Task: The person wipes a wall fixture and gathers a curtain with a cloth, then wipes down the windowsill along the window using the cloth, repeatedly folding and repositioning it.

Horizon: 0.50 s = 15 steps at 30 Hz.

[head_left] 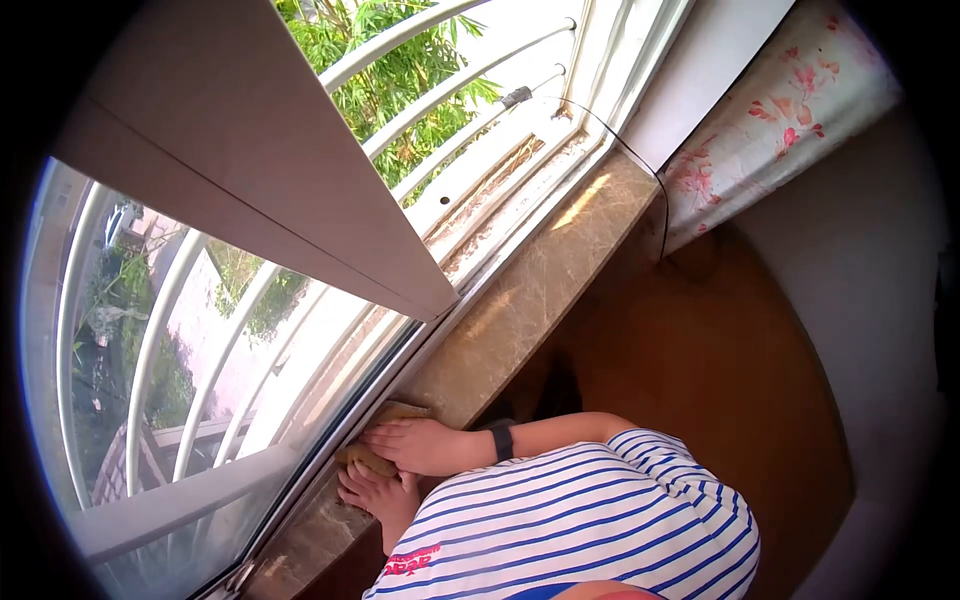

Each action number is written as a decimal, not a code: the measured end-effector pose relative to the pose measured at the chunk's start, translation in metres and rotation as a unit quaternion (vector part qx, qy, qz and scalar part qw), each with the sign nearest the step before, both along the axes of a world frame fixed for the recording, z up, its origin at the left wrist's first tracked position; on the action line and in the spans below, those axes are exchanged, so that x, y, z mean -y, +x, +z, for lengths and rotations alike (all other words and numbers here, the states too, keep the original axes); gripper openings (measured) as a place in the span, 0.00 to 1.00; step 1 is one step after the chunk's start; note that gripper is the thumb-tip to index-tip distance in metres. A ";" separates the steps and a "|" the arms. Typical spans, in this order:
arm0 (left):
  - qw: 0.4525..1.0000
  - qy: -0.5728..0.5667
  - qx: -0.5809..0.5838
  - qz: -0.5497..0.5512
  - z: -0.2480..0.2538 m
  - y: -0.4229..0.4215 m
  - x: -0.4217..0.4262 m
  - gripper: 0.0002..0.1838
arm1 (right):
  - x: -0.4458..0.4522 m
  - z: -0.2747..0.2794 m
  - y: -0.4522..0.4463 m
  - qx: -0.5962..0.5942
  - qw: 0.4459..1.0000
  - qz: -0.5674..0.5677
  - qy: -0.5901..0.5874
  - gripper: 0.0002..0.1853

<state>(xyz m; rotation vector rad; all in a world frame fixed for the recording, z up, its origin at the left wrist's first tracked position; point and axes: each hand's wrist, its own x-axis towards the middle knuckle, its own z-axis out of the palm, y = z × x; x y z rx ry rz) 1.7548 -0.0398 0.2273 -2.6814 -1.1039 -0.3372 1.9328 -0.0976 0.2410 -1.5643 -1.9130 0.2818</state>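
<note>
My right hand (422, 446), with a dark band on its wrist, lies over a folded brown cloth (366, 459) and presses it on the brown marble windowsill (520, 310). Just below it, my left hand (378, 496) rests on the lower part of the same cloth, its fingers bent over the edge. Both hands are close together beside the window track. Much of the cloth is hidden under the hands. A blue-and-white striped shirt covers my arms and body.
An open window sash (300, 200) juts in over the sill. White bars (425, 115) stand outside, with green plants beyond. A thin black cable (664, 200) hangs over the sill near a floral curtain (770, 130). Brown flooring (700, 350) lies below.
</note>
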 end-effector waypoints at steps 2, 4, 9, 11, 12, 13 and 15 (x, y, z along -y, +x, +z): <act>0.999 -0.009 0.042 -0.011 0.009 0.020 0.014 0.44 | 0.012 0.005 0.015 0.027 1.000 -0.003 0.012 0.25; 0.999 -0.015 0.043 -0.009 0.021 0.051 0.033 0.43 | 0.029 0.016 0.044 0.022 0.999 -0.016 0.023 0.26; 0.992 -0.063 0.079 -0.080 0.049 0.141 0.072 0.37 | 0.079 0.043 0.141 0.050 0.996 -0.043 0.067 0.21; 0.984 -0.116 0.081 -0.105 0.067 0.173 0.086 0.31 | 0.097 0.053 0.180 0.048 0.994 -0.048 0.085 0.18; 0.979 -0.145 0.084 -0.119 0.074 0.185 0.092 0.29 | 0.107 0.056 0.197 0.046 0.995 -0.020 0.089 0.18; 0.982 -0.140 0.086 -0.095 0.081 0.193 0.097 0.29 | 0.115 0.058 0.212 0.036 0.995 -0.037 0.082 0.18; 0.958 -0.206 0.125 -0.156 0.095 0.204 0.103 0.26 | 0.125 0.067 0.237 -0.020 0.996 -0.062 0.067 0.16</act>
